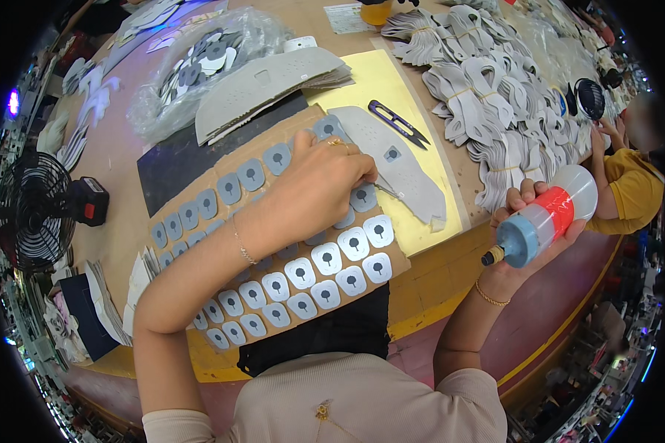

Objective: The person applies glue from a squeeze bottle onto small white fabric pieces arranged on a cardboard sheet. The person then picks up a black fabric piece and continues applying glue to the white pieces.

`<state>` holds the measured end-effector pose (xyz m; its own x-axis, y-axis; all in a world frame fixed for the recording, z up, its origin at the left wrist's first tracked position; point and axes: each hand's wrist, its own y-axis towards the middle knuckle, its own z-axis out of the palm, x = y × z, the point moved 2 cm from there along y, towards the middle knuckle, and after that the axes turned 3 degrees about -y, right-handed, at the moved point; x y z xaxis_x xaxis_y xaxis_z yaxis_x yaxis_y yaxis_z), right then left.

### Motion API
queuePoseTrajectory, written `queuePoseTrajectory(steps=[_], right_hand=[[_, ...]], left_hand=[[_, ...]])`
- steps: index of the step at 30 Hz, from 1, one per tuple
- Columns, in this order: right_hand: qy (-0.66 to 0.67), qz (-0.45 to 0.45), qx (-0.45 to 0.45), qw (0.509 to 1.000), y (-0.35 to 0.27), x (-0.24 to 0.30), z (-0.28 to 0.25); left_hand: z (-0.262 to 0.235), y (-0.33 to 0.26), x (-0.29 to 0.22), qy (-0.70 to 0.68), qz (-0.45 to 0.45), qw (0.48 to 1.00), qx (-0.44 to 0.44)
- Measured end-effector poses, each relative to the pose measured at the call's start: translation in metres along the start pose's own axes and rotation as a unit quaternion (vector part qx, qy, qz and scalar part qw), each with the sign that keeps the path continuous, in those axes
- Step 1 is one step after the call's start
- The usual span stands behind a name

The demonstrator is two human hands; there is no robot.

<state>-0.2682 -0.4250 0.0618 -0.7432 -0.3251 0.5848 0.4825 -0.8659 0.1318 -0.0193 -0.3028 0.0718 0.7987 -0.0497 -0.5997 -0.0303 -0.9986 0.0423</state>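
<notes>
My left hand [319, 176] reaches across a brown cardboard sheet [395, 260] laid with rows of small grey patches [301, 273], each bearing a dark mark. Its fingers are pinched on a thin pointed tool [389, 190], mostly hidden by the hand, whose tip lies by a curved grey cut piece [410, 181]. That piece has a small square patch [392, 153] on it and rests on a yellow sheet. My right hand [521, 210] is wrapped round a clear squeeze bottle [582, 193] with a red band and blue cap, tilted with its dark nozzle down, beyond the table edge.
Purple-handled thread snips [399, 124] lie on the yellow sheet [362, 74]. Behind the cardboard are stacked grey pieces [262, 92] and a plastic bag of patches [199, 66]. Bundled grey pieces [465, 88] cover the right side. A fan [33, 210] stands left; a person in yellow [628, 188] is at right.
</notes>
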Motion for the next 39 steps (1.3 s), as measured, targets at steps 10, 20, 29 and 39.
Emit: queuePoseTrajectory(steps=[10, 20, 29, 39], right_hand=[[-0.33, -0.139, -0.087, 0.93, -0.014, -0.026, 0.001], [-0.645, -0.154, 0.092, 0.743, -0.01, -0.066, 0.053], [-0.648, -0.16, 0.203, 0.716, -0.009, -0.072, 0.073], [-0.303, -0.095, 0.039, 0.948, 0.011, -0.039, 0.047]], left_hand=[[0.005, -0.009, 0.001, 0.045, 0.023, 0.997, -0.061], [0.012, -0.064, -0.008, 0.096, 0.035, 0.992, -0.078], [0.016, -0.058, -0.003, 0.103, 0.05, 0.992, -0.055], [0.015, -0.058, -0.002, 0.12, 0.069, 0.989, -0.059]])
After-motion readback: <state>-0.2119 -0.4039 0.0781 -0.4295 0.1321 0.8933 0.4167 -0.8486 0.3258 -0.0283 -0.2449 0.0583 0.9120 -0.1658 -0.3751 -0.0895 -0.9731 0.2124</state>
